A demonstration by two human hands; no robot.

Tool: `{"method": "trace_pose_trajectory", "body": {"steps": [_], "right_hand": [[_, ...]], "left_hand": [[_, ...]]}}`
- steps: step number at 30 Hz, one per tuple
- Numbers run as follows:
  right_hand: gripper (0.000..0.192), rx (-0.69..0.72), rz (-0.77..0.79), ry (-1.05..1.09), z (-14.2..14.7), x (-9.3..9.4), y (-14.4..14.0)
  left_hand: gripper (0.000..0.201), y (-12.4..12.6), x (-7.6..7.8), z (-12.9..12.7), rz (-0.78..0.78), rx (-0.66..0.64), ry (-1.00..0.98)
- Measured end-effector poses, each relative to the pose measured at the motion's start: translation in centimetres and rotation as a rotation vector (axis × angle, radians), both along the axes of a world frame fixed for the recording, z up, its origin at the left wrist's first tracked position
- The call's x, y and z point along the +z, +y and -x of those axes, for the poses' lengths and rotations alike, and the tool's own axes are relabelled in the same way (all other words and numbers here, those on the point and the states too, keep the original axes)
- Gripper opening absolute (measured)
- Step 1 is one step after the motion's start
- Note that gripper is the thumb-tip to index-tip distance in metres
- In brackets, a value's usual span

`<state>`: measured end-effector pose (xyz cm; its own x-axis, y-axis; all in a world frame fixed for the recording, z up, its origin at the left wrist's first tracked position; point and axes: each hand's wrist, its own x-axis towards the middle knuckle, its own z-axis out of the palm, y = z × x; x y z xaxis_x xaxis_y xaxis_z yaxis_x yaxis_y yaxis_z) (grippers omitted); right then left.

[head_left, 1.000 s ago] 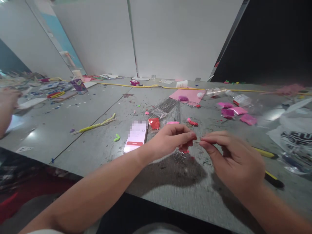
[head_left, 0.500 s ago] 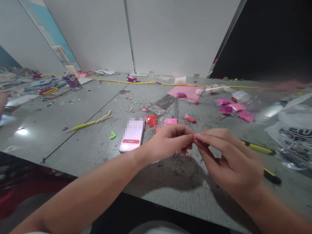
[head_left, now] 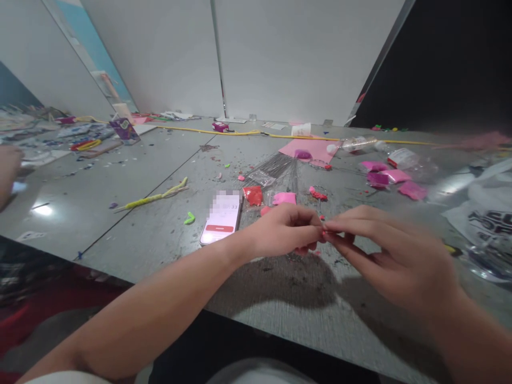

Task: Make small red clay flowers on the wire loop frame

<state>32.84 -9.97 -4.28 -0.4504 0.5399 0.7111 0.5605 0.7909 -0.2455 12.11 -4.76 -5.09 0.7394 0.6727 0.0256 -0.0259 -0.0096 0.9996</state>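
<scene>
From my end I see the two hands nearly together over the near part of the worktop (head_left: 240,293), fingertips meeting. The left hand (head_left: 286,230) and the right hand (head_left: 394,253) both pinch a tiny red piece (head_left: 324,233) between them, above the surface; the fingers cover most of it, so I cannot tell its shape.

Just beyond the fingertips lies a loop with red and pink lumps (head_left: 318,194). Near the left hand I have a pink packet (head_left: 285,199), a red packet (head_left: 253,196) and, left of that, a lit phone (head_left: 221,218). A small green piece (head_left: 189,218) lies left of the phone, and a yellow twisted strand (head_left: 156,198) farther left.

Behind, a fan of thin wires (head_left: 274,168) reaches toward a pink sheet (head_left: 290,147) carrying a purple lump (head_left: 303,154). A white plastic bag (head_left: 482,208) sits at my far right; at the far left, I see another person's hand (head_left: 8,168).
</scene>
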Motion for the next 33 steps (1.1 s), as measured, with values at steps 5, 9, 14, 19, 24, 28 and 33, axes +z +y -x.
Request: {"method": "trace_pose_trajectory", "body": {"steps": [5, 9, 14, 19, 24, 28, 33], "right_hand": [[0.013, -0.083, 0.183, 0.077, 0.0, 0.2, -0.1], [0.016, -0.147, 0.464, 0.291, 0.7, 0.2, 0.0], [0.031, -0.05, 0.807, 0.614, 1.1, 0.0, 0.4], [0.019, 0.094, 0.93, 0.806, 1.2, -0.3, 0.5], [0.015, 0.17, 0.946, 0.87, 1.5, -0.6, 0.6], [0.017, 0.147, 0.922, 0.866, 1.5, -0.8, 0.7], [0.019, 0.054, 0.87, 0.822, 0.8, -1.5, 1.0]], "left_hand": [[0.018, -0.1, 0.1, 0.2, -0.116, -0.017, 0.066], [0.018, -0.3, 0.4, 0.4, -0.252, 0.035, 0.129], [0.02, -0.5, 0.7, 0.4, -0.257, 0.078, 0.11], [0.021, -0.3, 0.7, 0.2, -0.145, 0.12, 0.054], [0.021, -0.2, 0.9, 0.3, -0.14, 0.208, 0.013], [0.021, 0.1, 1.1, 0.4, -0.15, 0.32, -0.008], [0.024, 0.7, 1.1, 0.4, -0.09, 0.45, -0.031]]}}
